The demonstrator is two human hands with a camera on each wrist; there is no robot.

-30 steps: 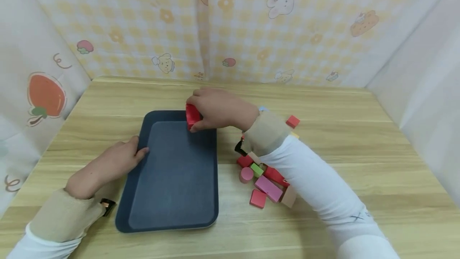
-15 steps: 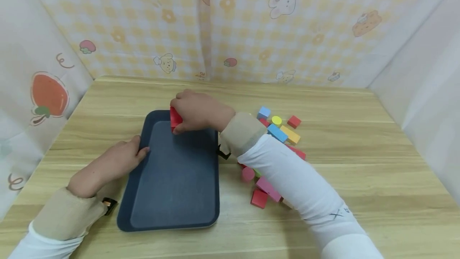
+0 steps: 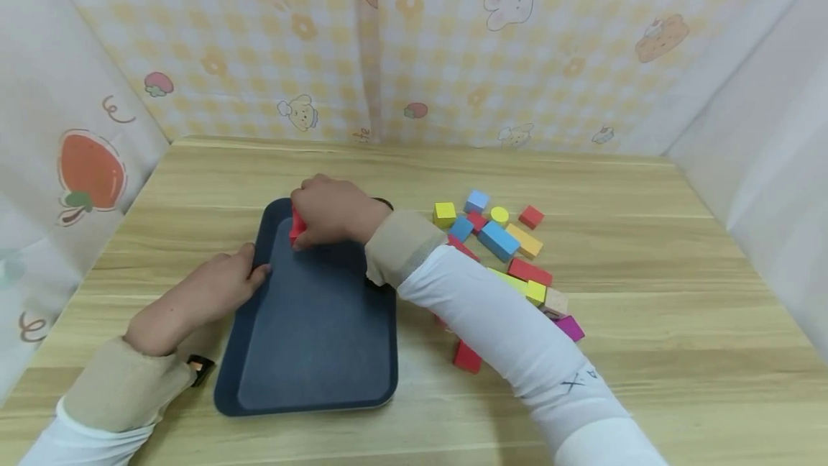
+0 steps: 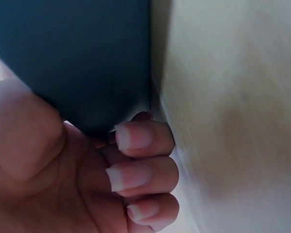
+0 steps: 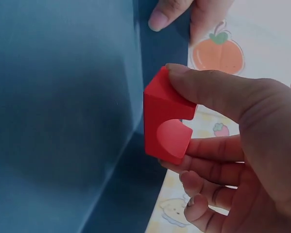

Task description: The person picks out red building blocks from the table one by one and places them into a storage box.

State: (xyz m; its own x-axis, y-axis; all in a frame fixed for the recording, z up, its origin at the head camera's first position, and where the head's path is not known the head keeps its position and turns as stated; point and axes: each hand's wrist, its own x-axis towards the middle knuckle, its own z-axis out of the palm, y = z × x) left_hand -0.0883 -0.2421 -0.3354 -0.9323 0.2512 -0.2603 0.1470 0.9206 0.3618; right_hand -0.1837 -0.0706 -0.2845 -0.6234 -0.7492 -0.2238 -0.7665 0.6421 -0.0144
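Observation:
A dark blue-grey rectangular tray (image 3: 317, 344) lies on the wooden table. My left hand (image 3: 216, 290) grips its left rim, thumb over the edge; in the left wrist view the fingers curl beside the tray's outer wall. Over the tray's far left part, my right hand (image 3: 333, 211) pinches a red arch-shaped block (image 5: 164, 94) between thumb and fingers. The block's curved notch faces the palm in the right wrist view. From the head camera the hand hides most of the block.
Right of the tray lies a loose group of coloured blocks, among them a yellow cube (image 3: 444, 215), a blue block (image 3: 499, 241) and a purple block (image 3: 571, 328). My right forearm (image 3: 491, 336) covers part of the group. A patterned curtain (image 3: 427, 49) hangs behind the table.
My right hand has moved left across the tray's far end with the red arch block, and slightly toward me. The left hand has kept its grip on the rim.

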